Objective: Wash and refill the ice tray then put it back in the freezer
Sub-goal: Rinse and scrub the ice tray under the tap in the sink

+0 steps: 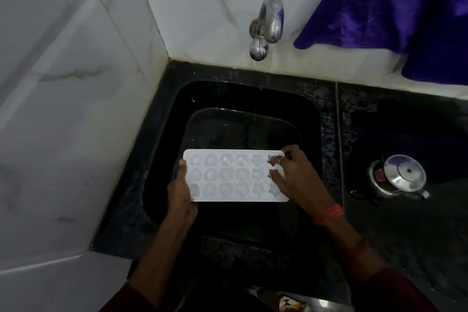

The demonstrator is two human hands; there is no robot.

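Observation:
A white ice tray (228, 176) with several shaped cavities is held level over the black sink (253, 99). My left hand (181, 192) grips its left short edge, thumb on top. My right hand (293, 175) is at the tray's right end, its fingers curled over the rightmost cavities and the far corner. A chrome tap (268, 25) sticks out of the wall above the sink; no water is seen running from it.
White marble tiles cover the wall on the left and behind. A black stone counter (392, 134) lies to the right, with a steel lidded vessel (400, 176) standing on it. A purple cloth (392, 5) hangs at the top right.

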